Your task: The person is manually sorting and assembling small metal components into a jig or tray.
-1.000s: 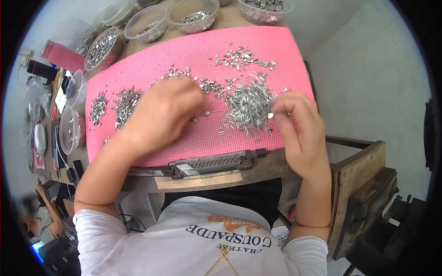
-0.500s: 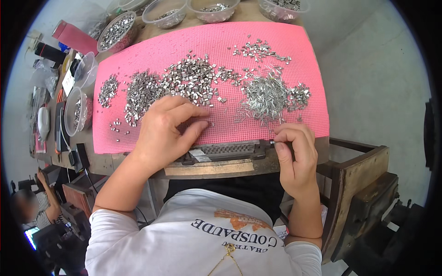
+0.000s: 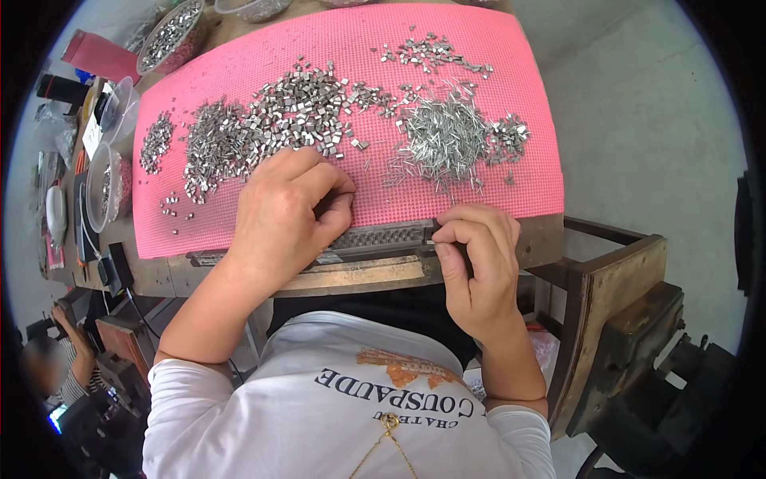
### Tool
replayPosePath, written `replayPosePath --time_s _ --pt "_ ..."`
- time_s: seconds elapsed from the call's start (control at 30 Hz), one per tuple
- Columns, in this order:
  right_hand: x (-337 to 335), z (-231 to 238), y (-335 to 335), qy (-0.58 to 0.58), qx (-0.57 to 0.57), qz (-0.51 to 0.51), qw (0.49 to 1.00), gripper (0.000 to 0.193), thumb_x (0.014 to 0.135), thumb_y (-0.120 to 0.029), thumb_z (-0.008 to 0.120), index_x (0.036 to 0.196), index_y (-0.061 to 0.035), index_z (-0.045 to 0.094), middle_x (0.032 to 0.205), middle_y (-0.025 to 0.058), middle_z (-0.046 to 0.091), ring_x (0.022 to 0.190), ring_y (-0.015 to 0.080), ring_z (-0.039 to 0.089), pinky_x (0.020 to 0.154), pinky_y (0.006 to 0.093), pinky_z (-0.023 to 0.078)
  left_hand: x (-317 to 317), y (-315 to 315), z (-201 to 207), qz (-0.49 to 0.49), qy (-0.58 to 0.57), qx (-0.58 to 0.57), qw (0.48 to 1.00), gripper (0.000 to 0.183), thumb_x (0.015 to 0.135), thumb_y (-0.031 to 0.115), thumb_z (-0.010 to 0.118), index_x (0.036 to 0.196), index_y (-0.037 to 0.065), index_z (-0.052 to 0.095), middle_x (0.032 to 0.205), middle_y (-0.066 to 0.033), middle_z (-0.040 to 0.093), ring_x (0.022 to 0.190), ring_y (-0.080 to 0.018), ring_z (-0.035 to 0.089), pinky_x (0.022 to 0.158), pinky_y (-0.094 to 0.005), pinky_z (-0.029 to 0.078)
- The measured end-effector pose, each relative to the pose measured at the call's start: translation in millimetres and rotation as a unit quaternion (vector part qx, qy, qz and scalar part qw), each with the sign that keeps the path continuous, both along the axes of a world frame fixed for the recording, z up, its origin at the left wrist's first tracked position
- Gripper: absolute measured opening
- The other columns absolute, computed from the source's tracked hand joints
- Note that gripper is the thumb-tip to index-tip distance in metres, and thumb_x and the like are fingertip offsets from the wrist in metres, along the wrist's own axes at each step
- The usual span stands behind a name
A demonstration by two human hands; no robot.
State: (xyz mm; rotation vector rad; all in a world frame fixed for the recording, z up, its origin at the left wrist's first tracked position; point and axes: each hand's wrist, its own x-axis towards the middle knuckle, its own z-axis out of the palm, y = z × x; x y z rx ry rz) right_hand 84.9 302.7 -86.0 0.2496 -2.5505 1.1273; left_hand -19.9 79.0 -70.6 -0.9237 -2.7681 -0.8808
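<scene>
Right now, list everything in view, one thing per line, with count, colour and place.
Pink perforated mat: one, pink, covering the workbench top.
Small blocky metal pieces: many, silver, heaped at mat centre-left.
Thin metal pins: many, silver, piled at mat right.
Dark toothed metal bar: one, dark grey, along the mat's near edge.
Clear plastic bowls of metal parts: several, clear, along the bench's far and left edges.
Wooden frame: one, brown, right of the bench.
Another person: one, lower left.
Left hand: resting on the bar's left part.
Right hand: fingertips pinched at the bar's right end.
</scene>
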Motion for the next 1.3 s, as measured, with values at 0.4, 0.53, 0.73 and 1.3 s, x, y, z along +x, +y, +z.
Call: replayPosePath --time_s 0.4,0.53,0.73,1.3 --pt "-0.3 -17.9 -6.2 0.038 0.024 -0.004 0.999 0.02 0.085 -0.003 0.074 0.103 -0.009 0.066 0.107 0.0042 0.066 0.101 0.0267 0.064 0.094 0.0413 0.04 36.3 23.3 -3.2 -0.105 -0.008 0.042 0.994 0.026 0.076 0.006 0.079 0.099 0.009 0.067 0.099 -0.0038 0.065 0.087 -0.0253 0.062 0.075 -0.0391 0.046" --pt "0.1 -19.3 -8.3 0.045 0.037 -0.01 0.998 0.021 0.085 -0.004 0.073 0.104 -0.0074 0.066 0.11 0.0059 0.064 0.102 0.0278 0.063 0.094 0.0428 0.04 39.9 28.6 -8.0 -0.105 0.015 0.031 0.994 0.024 0.076 0.008 0.079 0.098 0.01 0.068 0.1 -0.0024 0.065 0.087 -0.023 0.062 0.075 -0.0371 0.045" --pt "0.3 -14.8 -11.9 0.023 0.074 -0.021 0.997 0.024 0.083 -0.002 0.072 0.105 -0.0047 0.065 0.113 0.0082 0.063 0.104 0.0292 0.062 0.093 0.0437 0.041 46.3 39.3 -9.5 -0.076 0.086 0.005 0.993 0.03 0.069 0.005 0.082 0.095 0.011 0.07 0.098 -0.0019 0.067 0.082 -0.0221 0.063 0.071 -0.0376 0.044" --pt "-53.9 35.0 12.0 0.051 0.11 -0.028 0.992 0.016 0.086 0.0 0.075 0.101 -0.0077 0.074 0.095 0.0055 0.075 0.089 0.0244 0.07 0.09 0.0373 0.045 -7.1 15.6 25.7 -0.082 -0.017 0.026 0.996 0.035 0.078 0.011 0.086 0.111 0.005 0.079 0.097 -0.0108 0.077 0.084 -0.0246 0.072 0.076 -0.0351 0.053"
